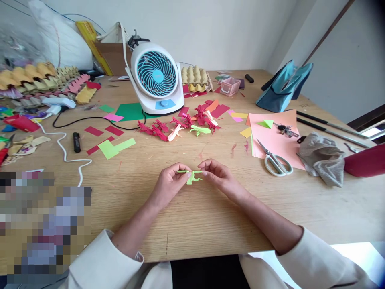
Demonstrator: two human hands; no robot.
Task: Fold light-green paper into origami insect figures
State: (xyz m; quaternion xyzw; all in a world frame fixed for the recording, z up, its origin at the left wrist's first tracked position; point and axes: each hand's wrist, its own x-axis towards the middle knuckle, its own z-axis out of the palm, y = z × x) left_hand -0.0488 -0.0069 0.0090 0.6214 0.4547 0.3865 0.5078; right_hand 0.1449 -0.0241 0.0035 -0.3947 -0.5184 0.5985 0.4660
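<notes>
Between my hands, just above the table, is a small light green folded paper figure [193, 178] with thin strips sticking out to both sides. My left hand [173, 180] pinches its left part between thumb and fingers. The thumb and fingertips of my right hand [219, 176] close on the strip at its right end. Beyond my hands lies a row of folded paper figures: several red ones [156, 129], a cream one [175, 132] and a light green one [200, 130].
A white fan [158, 76] stands behind the figures. Green paper pieces [110, 149] and a black marker [76, 142] lie at left. On the right are scissors [278, 164], pink paper [255, 140], a grey cloth [323, 156] and a blue bag [281, 90].
</notes>
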